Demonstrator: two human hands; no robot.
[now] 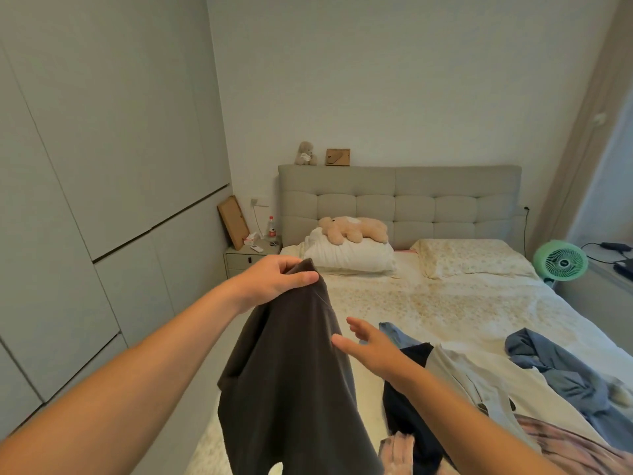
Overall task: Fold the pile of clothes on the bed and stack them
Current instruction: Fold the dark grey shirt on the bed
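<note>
Left hand [274,279] pinching a dark grey garment [291,382] at its top edge, cloth hanging over the bed [445,303], hem cut off below, right hand [373,351] beside it, fingers straight and apart, seemingly not touching, clothes pile [496,389] partly hidden behind that forearm.

Your left hand [274,279] holds a garment [291,371] up by its top edge, above the near left corner of the bed [428,303]. Your right hand [373,351] hovers just right of the garment, fingers straight. Clothes pile [496,399] lies on the bed's near right part, right of your right hand. Two pillows [349,255] at the far end against the headboard [397,200]; plush toy [352,229] on the left pillow. Small bear [306,153] and frame [337,157] on top of the headboard, left side. Nightstand [251,257] left of the bed, wardrobe [85,166] along the left wall. Fan [560,260] right of the bed.
</note>
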